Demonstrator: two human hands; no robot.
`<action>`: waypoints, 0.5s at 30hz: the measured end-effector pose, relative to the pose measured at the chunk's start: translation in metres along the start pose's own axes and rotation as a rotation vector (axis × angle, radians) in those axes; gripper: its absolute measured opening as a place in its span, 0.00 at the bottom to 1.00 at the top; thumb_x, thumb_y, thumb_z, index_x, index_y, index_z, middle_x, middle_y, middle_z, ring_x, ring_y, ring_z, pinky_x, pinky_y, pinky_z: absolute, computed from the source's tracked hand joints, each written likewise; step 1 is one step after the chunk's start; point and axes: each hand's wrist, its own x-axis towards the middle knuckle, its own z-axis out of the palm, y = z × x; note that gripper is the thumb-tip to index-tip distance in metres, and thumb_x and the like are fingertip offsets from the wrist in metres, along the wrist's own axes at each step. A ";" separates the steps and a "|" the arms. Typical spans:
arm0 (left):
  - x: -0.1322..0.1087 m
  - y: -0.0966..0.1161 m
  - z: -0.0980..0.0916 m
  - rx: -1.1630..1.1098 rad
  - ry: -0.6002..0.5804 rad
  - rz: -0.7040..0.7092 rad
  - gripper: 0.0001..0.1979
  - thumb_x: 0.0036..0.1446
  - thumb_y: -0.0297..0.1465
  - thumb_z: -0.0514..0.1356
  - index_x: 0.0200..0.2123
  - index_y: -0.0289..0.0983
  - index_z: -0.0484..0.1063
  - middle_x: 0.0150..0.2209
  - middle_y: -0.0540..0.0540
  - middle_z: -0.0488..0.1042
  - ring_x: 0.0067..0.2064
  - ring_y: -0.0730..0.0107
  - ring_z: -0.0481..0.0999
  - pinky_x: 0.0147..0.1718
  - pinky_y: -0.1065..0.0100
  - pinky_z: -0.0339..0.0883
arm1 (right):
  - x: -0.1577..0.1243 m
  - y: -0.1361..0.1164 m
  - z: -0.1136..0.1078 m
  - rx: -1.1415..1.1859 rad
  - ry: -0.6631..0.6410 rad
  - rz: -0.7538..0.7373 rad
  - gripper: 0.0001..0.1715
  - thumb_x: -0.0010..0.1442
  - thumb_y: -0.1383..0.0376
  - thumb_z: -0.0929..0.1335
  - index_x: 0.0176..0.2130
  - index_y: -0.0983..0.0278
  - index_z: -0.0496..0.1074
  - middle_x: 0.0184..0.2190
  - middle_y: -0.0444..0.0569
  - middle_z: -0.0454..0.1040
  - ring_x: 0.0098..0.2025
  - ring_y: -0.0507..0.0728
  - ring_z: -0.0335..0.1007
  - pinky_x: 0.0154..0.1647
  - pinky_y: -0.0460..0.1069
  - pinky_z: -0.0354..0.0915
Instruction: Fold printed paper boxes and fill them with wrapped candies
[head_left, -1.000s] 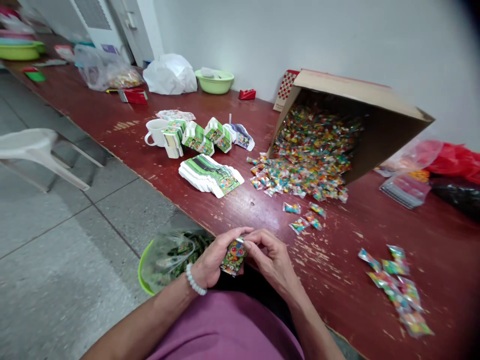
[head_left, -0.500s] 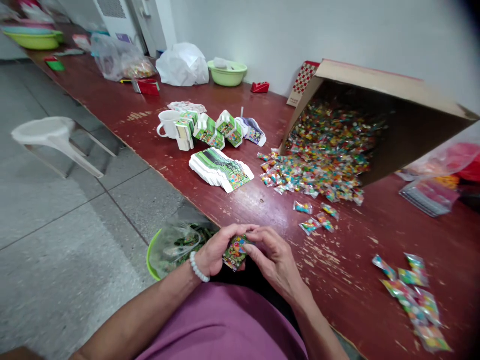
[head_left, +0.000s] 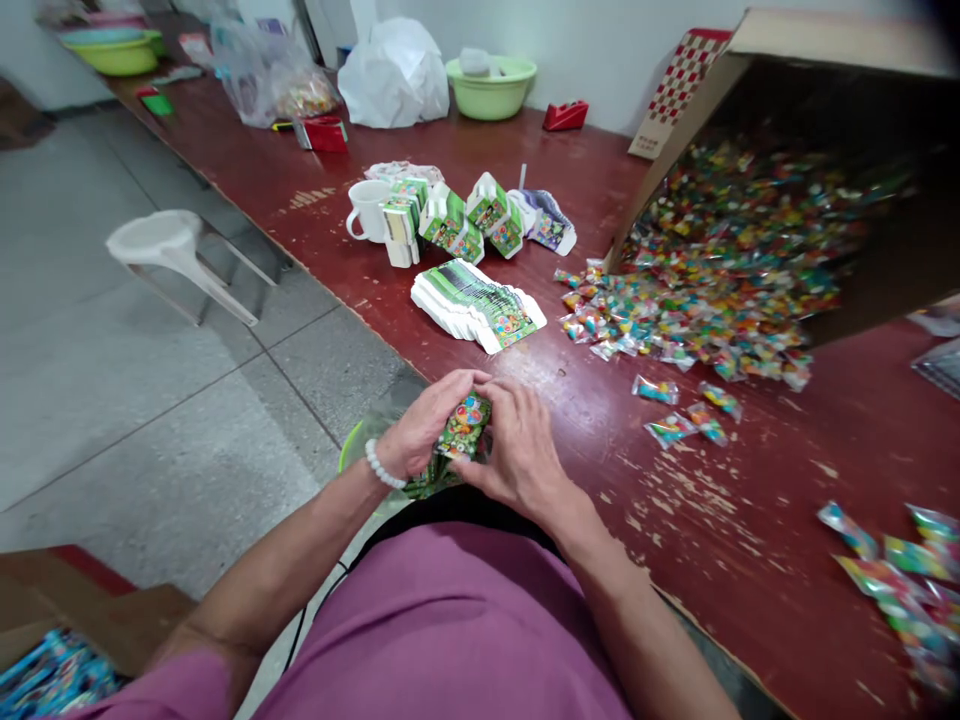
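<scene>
Between my two hands, just off the table's front edge, is a small green printed candy box [head_left: 466,424]. My left hand [head_left: 424,425], with a beaded bracelet at the wrist, wraps its left side. Curled round the right side is my right hand [head_left: 517,440], its thumb near the lower edge. Beyond them a fanned stack of flat green cartons [head_left: 478,305] lies on the table. Several folded green boxes [head_left: 454,222] stand behind it, by a white mug [head_left: 367,210]. Wrapped candies [head_left: 720,310] spill from a tipped cardboard box [head_left: 675,180] at the right.
Loose candy packets lie on the red table [head_left: 600,480] toward the right. A green basin [head_left: 491,90], a white bag [head_left: 394,75] and a red tape dispenser [head_left: 566,116] stand by the wall. On the floor are a white stool [head_left: 161,240] and a carton of blue packets [head_left: 52,680].
The view has shifted, so the table things sit farther right and higher. My right hand has closed further round the candy box, and its thumb has moved from the face to the lower edge.
</scene>
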 end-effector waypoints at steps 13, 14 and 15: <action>-0.010 -0.019 -0.026 0.691 0.225 0.163 0.18 0.63 0.43 0.55 0.48 0.37 0.74 0.43 0.45 0.79 0.45 0.62 0.77 0.47 0.64 0.67 | -0.089 0.139 -0.082 -0.377 0.453 0.449 0.19 0.62 0.58 0.65 0.49 0.64 0.72 0.45 0.58 0.75 0.48 0.65 0.69 0.51 0.61 0.63; -0.005 -0.018 -0.020 0.710 0.225 0.203 0.17 0.63 0.41 0.56 0.48 0.38 0.74 0.42 0.45 0.79 0.44 0.63 0.77 0.45 0.65 0.68 | -0.094 0.152 -0.089 -0.435 0.461 0.499 0.20 0.61 0.56 0.65 0.49 0.65 0.72 0.44 0.59 0.75 0.47 0.66 0.70 0.51 0.61 0.62; 0.003 -0.016 -0.015 0.754 0.222 0.258 0.16 0.63 0.40 0.56 0.47 0.38 0.75 0.42 0.45 0.79 0.43 0.63 0.77 0.44 0.65 0.68 | -0.097 0.163 -0.094 -0.470 0.449 0.532 0.22 0.61 0.55 0.64 0.49 0.66 0.73 0.44 0.60 0.76 0.47 0.66 0.70 0.51 0.62 0.62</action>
